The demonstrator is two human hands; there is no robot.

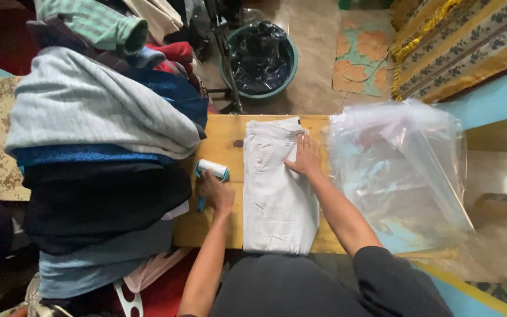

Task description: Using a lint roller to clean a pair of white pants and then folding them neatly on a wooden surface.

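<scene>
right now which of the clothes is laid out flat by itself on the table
The folded white trousers on the wooden table, under the right hand. The other garments sit heaped in the clothes pile beside the left hand, which holds a lint roller.

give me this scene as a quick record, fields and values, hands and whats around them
surface: wooden table
left hand: gripping the blue handle of a lint roller lying on the table
right hand: flat on folded white trousers, near the waistband
left of table: tall pile of folded clothes
right of table: stack of clear plastic bags
floor beyond: green bin with black liner
</scene>
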